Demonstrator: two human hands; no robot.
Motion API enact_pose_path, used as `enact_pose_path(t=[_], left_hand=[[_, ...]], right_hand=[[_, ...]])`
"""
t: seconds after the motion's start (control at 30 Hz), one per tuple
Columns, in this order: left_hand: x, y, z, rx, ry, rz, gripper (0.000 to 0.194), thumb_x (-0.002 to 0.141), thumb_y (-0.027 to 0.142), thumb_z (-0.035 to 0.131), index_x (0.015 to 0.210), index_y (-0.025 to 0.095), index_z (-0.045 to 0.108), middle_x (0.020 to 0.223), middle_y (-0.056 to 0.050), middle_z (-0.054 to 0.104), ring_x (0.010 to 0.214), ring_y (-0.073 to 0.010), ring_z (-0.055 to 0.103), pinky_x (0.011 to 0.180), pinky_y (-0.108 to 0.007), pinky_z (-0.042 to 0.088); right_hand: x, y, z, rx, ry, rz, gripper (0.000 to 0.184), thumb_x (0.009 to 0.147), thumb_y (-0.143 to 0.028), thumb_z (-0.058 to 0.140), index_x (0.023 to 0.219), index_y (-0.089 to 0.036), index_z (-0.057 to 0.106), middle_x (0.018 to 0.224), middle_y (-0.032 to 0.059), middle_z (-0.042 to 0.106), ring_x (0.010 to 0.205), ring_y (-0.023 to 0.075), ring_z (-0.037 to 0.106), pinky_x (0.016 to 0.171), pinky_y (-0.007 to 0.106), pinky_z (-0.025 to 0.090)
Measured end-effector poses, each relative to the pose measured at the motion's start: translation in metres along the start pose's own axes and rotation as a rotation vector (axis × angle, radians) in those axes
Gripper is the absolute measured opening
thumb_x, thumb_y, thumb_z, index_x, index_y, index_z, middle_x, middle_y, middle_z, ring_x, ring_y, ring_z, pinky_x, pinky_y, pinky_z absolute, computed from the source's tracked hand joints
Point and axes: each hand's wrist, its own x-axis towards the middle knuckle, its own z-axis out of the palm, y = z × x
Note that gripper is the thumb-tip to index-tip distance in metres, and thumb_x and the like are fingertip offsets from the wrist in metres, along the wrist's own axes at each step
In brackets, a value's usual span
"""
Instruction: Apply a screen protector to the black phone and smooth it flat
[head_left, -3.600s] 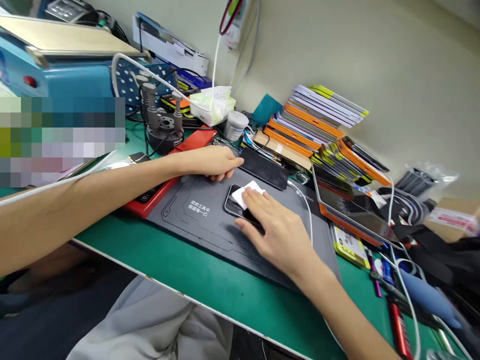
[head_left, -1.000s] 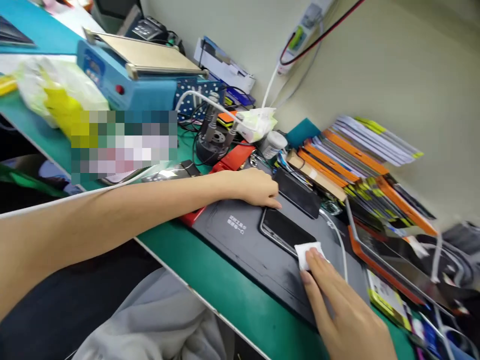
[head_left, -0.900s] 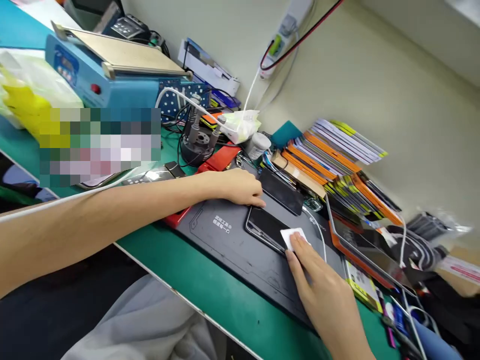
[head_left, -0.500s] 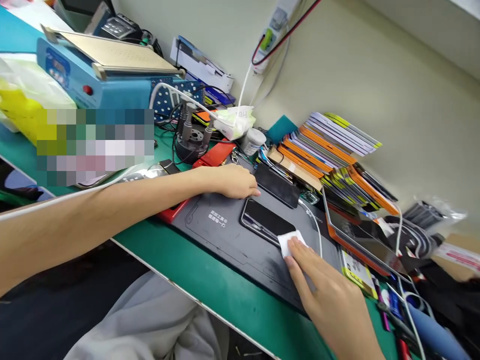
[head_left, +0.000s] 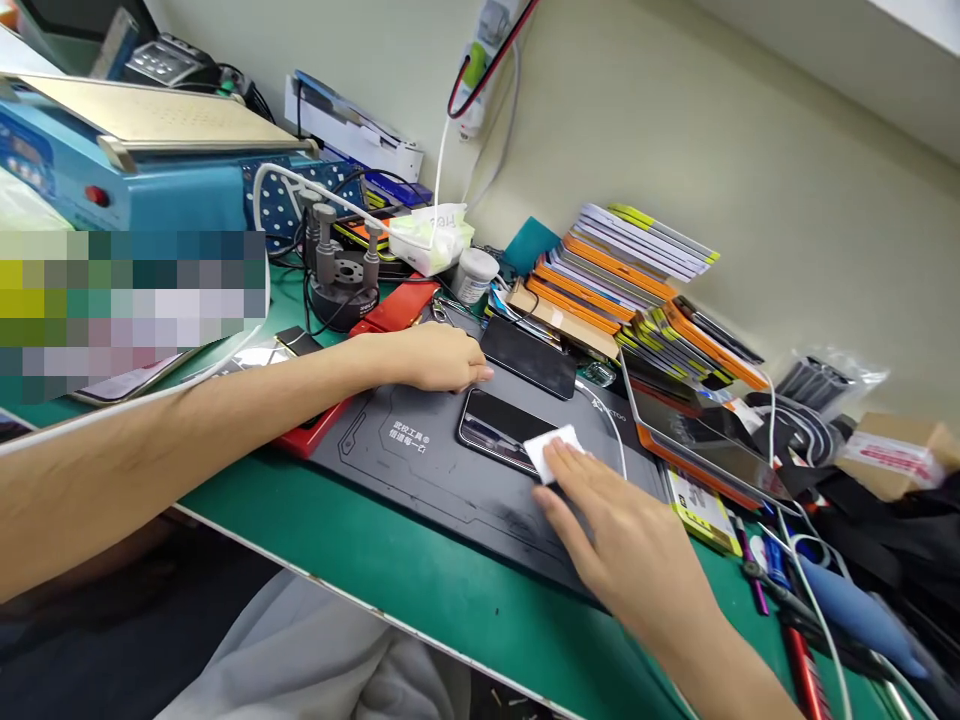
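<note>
A smartphone [head_left: 495, 425] lies face up on a dark grey work mat [head_left: 420, 490], its dark screen reflecting light. My right hand [head_left: 615, 520] presses a folded white wipe [head_left: 550, 452] onto the phone's right end, fingers stretched over it. That end of the phone is hidden beneath. Beyond the phone's left end, my left hand [head_left: 442, 357] rests close to the mat with curled fingers; whether anything is inside them is hidden. A flat black slab [head_left: 529, 357], like another phone or a power bank, lies just behind, near a white cable [head_left: 616, 425].
Stacked orange and yellow boxes [head_left: 600, 280] line the wall. A grey round stand [head_left: 341, 290], a white jar [head_left: 474, 275] and a blue machine [head_left: 187, 205] with a gold plate stand left. Pens and tools, including a red tool [head_left: 806, 670], lie at right on the green table [head_left: 337, 540].
The camera view has shifted, so most things appear farther left. My right hand and the wipe stay at the phone's right end, with only a slight shift. My left hand keeps its place.
</note>
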Motion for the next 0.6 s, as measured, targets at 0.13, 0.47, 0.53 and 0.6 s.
enact_pose_path(t=[0.13, 0.47, 0.53, 0.6], left_hand=[[-0.002, 0.002, -0.003, -0.021, -0.009, 0.008, 0.048, 0.105, 0.048, 0.044, 0.078, 0.022, 0.074, 0.082, -0.004, 0.078, 0.077, -0.023, 0.066, 0.073, -0.032, 0.039], [0.001, -0.004, -0.002, -0.204, 0.019, -0.009, 0.049, 0.103, 0.046, 0.05, 0.068, 0.021, 0.074, 0.073, -0.001, 0.074, 0.068, -0.0176, 0.065, 0.066, -0.028, 0.04], [0.002, -0.003, -0.001, -0.249, 0.068, -0.024, 0.049, 0.105, 0.048, 0.047, 0.074, 0.019, 0.074, 0.071, -0.001, 0.072, 0.061, -0.0159, 0.062, 0.062, -0.028, 0.041], [0.002, -0.001, -0.001, -0.283, 0.151, -0.041, 0.047, 0.106, 0.047, 0.044, 0.084, 0.018, 0.074, 0.071, -0.001, 0.07, 0.056, -0.0142, 0.057, 0.061, -0.027, 0.041]], right_hand=[[0.026, 0.003, 0.011, 0.052, 0.011, 0.032, 0.055, 0.115, -0.043, 0.039, 0.132, -0.004, 0.074, 0.135, 0.0188, 0.074, 0.123, 0.034, 0.075, 0.105, 0.049, 0.065], [0.045, -0.014, 0.022, 0.172, 0.071, -0.089, 0.055, 0.113, -0.043, 0.045, 0.141, -0.002, 0.068, 0.145, 0.0196, 0.068, 0.133, 0.0336, 0.07, 0.11, 0.048, 0.061], [0.048, -0.017, 0.024, 0.184, 0.079, -0.106, 0.062, 0.112, -0.05, 0.046, 0.142, 0.001, 0.067, 0.147, 0.0229, 0.066, 0.134, 0.0366, 0.068, 0.111, 0.05, 0.06], [0.05, -0.021, 0.024, 0.217, 0.085, -0.146, 0.069, 0.111, -0.055, 0.045, 0.142, 0.002, 0.066, 0.148, 0.024, 0.065, 0.137, 0.0377, 0.066, 0.113, 0.05, 0.059]])
